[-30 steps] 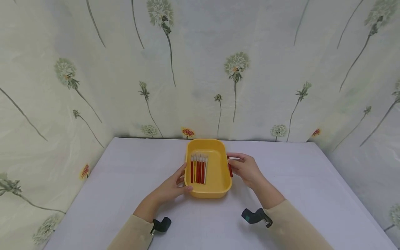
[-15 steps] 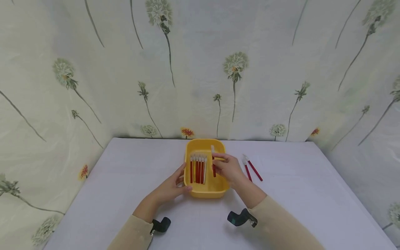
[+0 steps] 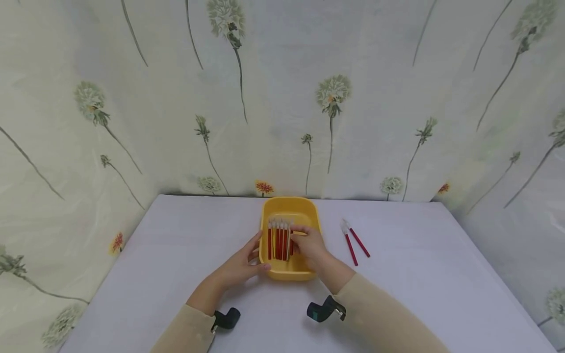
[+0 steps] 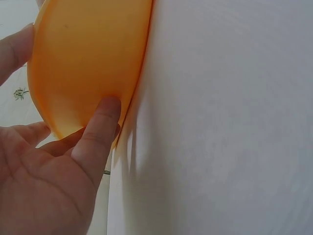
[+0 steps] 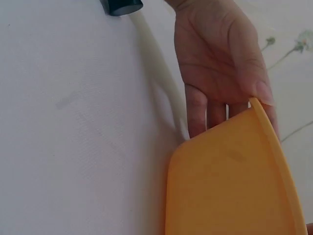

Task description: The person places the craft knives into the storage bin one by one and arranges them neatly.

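In the head view a yellow tray holds a row of slim paintbrushes, mostly red-handled with pale tips, along its left part. My left hand holds the tray's left side, thumb on the near corner rim and fingers along the outer wall. The left wrist view shows those fingers against the tray wall. My right hand reaches inside the tray and pinches a red-handled paintbrush at the right end of the row. That brush is partly hidden by the fingers.
Two more red paintbrushes lie on the white tabletop right of the tray, tips close together. A flower-printed cloth hangs behind the table. A dark wrist camera sits on each forearm.
My right hand has carried one red paintbrush from the tray's right side leftward over the rim to the row. The two brushes on the table came into view. My left hand stays put.
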The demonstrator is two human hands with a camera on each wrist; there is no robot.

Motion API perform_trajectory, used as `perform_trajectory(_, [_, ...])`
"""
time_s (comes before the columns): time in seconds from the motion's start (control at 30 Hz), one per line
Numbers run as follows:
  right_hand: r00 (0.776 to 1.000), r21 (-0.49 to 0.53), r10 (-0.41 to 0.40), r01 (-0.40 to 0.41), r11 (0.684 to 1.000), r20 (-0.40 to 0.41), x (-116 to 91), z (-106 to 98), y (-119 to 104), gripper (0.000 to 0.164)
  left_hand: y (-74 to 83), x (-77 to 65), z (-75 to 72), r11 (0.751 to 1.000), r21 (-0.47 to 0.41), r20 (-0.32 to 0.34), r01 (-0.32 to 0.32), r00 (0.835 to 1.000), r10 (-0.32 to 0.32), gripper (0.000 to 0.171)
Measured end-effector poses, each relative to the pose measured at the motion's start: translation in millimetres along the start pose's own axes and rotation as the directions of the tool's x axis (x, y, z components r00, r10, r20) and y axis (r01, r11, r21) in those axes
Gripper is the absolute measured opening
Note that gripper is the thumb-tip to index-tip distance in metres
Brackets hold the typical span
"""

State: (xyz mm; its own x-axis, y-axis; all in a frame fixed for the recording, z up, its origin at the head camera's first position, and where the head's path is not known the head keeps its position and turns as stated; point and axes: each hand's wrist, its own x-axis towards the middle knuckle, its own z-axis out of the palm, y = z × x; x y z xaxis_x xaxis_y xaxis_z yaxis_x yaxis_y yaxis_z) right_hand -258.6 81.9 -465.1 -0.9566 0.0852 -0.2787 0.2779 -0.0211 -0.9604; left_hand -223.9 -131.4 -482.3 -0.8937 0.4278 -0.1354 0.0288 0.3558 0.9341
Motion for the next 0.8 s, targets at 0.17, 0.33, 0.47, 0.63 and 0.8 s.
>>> perform_trajectory(0.17, [0.999, -0.046, 0.002, -0.005, 0.999, -0.047, 3.1, 3.1, 3.0, 0.028, -0.6, -0.8, -0.1, 1.0, 0.0, -0.006, 0.013, 1.0, -0.013, 0.098])
perform_trajectory(0.33, [0.994, -0.128, 0.005, -0.019, 0.992, -0.106, 5.9, 6.1, 4.5, 0.028, 0.5, -1.3, 0.0, 1.0, -0.005, -0.004, 0.022, 1.0, -0.022, 0.099])
perform_trajectory(0.47, [0.991, -0.183, -0.004, -0.021, 0.983, -0.132, 7.7, 8.9, 5.2, 0.028, 1.4, -1.5, -0.7, 1.0, 0.001, -0.007, 0.028, 1.0, -0.028, 0.099])
perform_trajectory(0.63, [0.99, -0.216, -0.004, -0.027, 0.976, -0.14, 7.7, 10.1, 4.3, 0.029, 0.6, -0.6, -0.9, 0.999, -0.002, -0.002, 0.032, 0.999, -0.032, 0.099])
perform_trajectory(0.8, [0.99, -0.269, -0.014, -0.025, 0.963, -0.142, 7.3, 9.6, 3.7, 0.03, -0.9, 0.0, 0.1, 1.0, 0.001, 0.003, 0.017, 1.0, -0.017, 0.098])
